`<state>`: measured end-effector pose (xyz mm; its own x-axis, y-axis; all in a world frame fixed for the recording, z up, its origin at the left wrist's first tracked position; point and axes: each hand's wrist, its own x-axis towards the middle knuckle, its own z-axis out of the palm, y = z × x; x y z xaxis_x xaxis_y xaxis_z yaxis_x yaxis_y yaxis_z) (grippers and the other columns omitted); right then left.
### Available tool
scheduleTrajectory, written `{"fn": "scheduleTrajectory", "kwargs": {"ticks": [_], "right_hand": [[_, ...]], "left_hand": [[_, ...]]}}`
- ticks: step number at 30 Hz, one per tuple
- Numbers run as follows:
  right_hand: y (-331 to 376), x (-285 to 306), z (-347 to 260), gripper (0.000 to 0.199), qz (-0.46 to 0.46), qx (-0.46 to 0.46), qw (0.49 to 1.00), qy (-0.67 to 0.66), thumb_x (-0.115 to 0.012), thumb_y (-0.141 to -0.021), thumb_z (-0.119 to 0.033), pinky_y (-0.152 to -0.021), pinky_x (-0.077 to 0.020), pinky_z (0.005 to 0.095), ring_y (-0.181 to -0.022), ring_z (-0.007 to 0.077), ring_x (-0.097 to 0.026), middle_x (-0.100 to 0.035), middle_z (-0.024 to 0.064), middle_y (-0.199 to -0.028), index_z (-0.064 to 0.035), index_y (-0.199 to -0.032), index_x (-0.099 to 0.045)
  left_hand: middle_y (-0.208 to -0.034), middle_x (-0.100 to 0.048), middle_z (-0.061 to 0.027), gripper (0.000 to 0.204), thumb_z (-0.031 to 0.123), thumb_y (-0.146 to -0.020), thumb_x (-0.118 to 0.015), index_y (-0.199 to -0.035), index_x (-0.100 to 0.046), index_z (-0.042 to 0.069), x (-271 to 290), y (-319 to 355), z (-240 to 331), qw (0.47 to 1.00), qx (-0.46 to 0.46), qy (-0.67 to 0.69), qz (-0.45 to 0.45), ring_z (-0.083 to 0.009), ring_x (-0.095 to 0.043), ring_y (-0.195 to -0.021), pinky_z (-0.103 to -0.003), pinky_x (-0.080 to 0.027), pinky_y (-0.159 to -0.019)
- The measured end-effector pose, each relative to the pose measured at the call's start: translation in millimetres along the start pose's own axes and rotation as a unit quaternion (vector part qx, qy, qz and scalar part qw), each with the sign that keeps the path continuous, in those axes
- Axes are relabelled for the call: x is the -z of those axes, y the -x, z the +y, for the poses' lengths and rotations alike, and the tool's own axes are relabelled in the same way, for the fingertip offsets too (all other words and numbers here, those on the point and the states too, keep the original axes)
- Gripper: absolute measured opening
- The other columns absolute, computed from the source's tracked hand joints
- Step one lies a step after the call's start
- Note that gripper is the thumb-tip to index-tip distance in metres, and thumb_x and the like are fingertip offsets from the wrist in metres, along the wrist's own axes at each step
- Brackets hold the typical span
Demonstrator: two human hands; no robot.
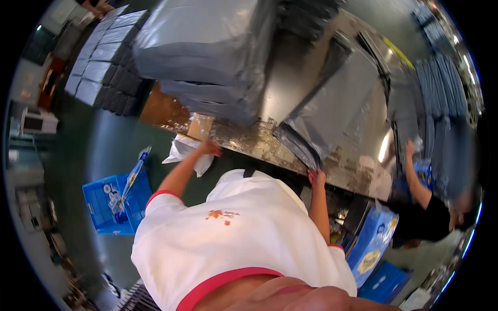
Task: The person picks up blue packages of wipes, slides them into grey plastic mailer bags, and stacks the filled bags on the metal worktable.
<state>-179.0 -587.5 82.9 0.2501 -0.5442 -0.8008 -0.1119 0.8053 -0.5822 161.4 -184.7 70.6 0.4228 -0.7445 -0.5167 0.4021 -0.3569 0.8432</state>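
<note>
Down past my white shirt [244,233], both my bare arms stretch up to the worn metal surface [259,142]. My right hand [317,178] hooks its fingers over the near corner of a grey plastic bag [332,116] lying flat there. My left hand [209,148] reaches a white bag [184,151] hanging off the edge; I cannot tell whether it grips. Beyond stands a stack of grey bags [207,57]. Another person's hand [410,149] rests far right.
</note>
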Motion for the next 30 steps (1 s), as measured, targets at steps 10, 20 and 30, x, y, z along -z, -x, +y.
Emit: {"fn": "scheduleTrajectory", "kwargs": {"ticks": [10, 20, 30], "right_hand": [[38, 35, -38, 0.037, -0.06, 0.043, 0.909, 0.411, -0.047, -0.078, -0.026, -0.06, -0.0431, 0.0317, -0.072, 0.0222, -0.056, -0.059, 0.0084, -0.087, -0.0087, -0.11, -0.041], [94, -20, -107, 0.059, 0.011, 0.579, 0.504, 0.64, -0.052, -0.063, 0.001, -0.089, -0.0301, 0.0387, -0.107, 0.0353, -0.035, -0.037, 0.0185, -0.116, -0.0083, -0.118, -0.036], [65, 39, -55, 0.056, 0.134, 0.477, 0.695, 0.521, -0.052, -0.067, -0.001, -0.092, -0.025, 0.0393, -0.111, 0.035, -0.03, -0.031, 0.0194, -0.121, -0.0022, -0.119, -0.032]], "left_hand": [[-0.113, -0.047, -0.0158, 0.053, 0.04, -0.066, -0.058, -0.108, -0.051, 0.008, 93, 64, 78, 0.614, 0.344, -0.706, -0.073, -0.0319, -0.044, -0.104, -0.053, -0.03, -0.086], [-0.086, -0.055, -0.0141, 0.019, 0.016, -0.079, -0.045, -0.093, -0.053, 0.006, -207, -51, 206, 0.821, -0.307, -0.462, -0.137, -0.0285, -0.053, -0.082, -0.036, -0.042, -0.069], [-0.094, -0.058, -0.0098, 0.026, 0.018, -0.083, -0.045, -0.095, -0.056, -0.002, -9, 70, 309, 0.913, 0.061, -0.296, -0.275, -0.0139, -0.053, -0.087, -0.025, -0.042, -0.076]]}}
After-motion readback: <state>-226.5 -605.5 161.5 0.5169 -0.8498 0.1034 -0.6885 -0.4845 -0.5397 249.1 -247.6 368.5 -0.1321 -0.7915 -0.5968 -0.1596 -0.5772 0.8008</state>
